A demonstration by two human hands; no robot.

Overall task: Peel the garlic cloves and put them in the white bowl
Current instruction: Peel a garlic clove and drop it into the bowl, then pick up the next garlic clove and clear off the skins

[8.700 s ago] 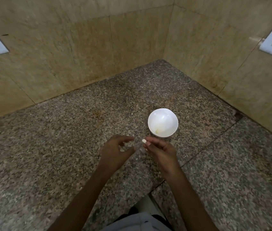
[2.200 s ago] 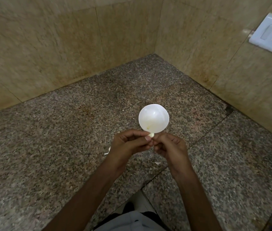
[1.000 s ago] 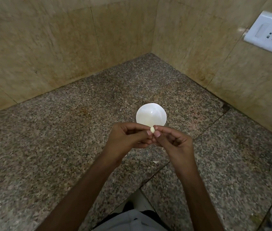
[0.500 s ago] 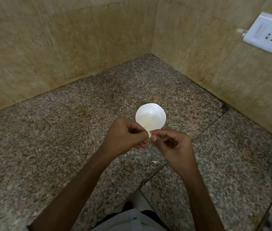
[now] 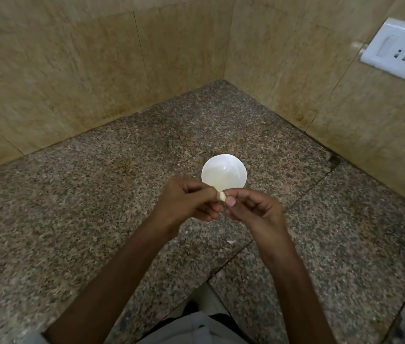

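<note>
A small pale garlic clove (image 5: pixel 222 196) is held between both hands, just in front of the white bowl (image 5: pixel 224 172) on the granite counter. My left hand (image 5: pixel 186 201) has its fingers curled and pinches the clove from the left. My right hand (image 5: pixel 252 209) pinches it from the right with thumb and forefinger. The bowl's near rim is partly hidden by my fingers, and something pale yellowish lies inside near that rim.
A scrap of garlic skin (image 5: pixel 230 241) lies on the counter (image 5: pixel 97 194) below my hands. Beige tiled walls meet in a corner behind the bowl. A white switch socket (image 5: pixel 397 47) is on the right wall. The counter's front edge is near my body.
Both hands stay together in front of the bowl, turning the clove between the fingertips. The clove shows a little more now than half a second ago.
</note>
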